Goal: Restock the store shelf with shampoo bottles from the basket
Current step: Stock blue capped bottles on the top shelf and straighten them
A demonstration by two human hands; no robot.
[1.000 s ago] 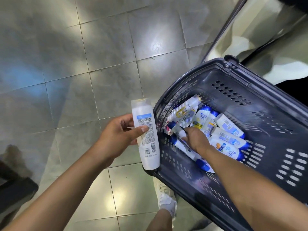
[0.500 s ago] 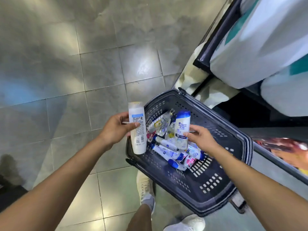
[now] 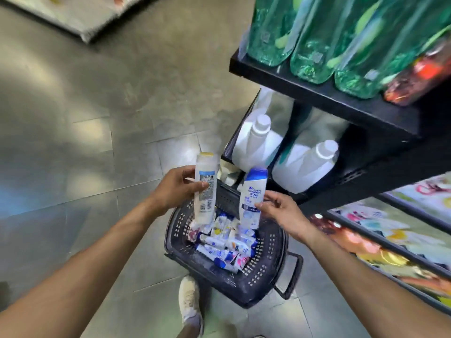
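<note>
Head view: hands [image 3: 175,189] [image 3: 280,211] grip upright shampoo bottles [image 3: 205,191] [image 3: 252,198] above the basket [image 3: 271,262].

Shop: stocked black shelves [image 3: 341,98], basket [image 3: 263,272].

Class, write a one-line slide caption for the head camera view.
Left hand holds a white bottle, right hand a blue-capped bottle, above the stocked basket beside the shelf.
</note>
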